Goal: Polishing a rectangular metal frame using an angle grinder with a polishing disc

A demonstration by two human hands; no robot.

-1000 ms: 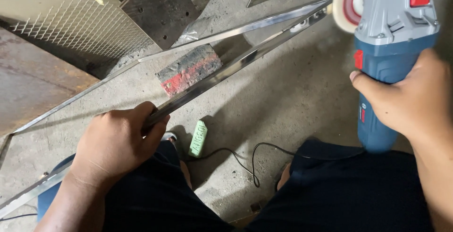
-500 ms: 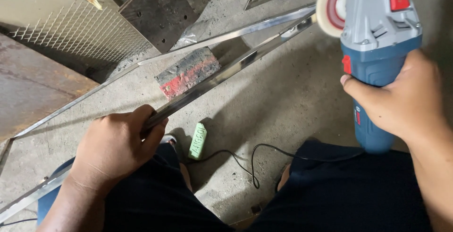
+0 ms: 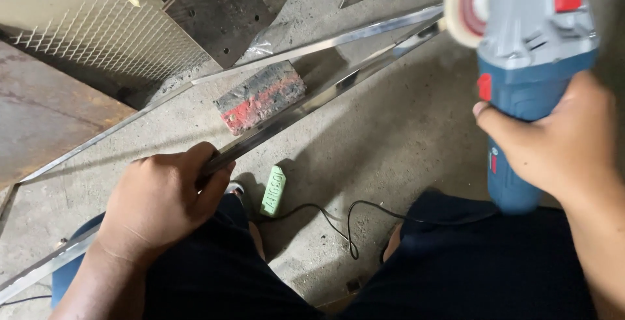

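one grinder (image 3: 530, 66) — two metal strips (image 3: 293, 108) — one green bar (image 3: 273, 190)

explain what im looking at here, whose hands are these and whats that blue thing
This is a single view from a camera worn on a person's head, looking down at their own two hands and their knees in dark trousers.

The left hand is closed around a long shiny metal bar that runs diagonally over the concrete floor. The right hand grips a blue and grey angle grinder, a handheld power tool. Its round polishing disc sits right at the far end of the bar; whether it touches is hard to tell.

Lying on the floor: a dirty red and grey block between two bars, a small green bar, and a black cable. A sheet of metal mesh and a rusty plate sit at the top left.
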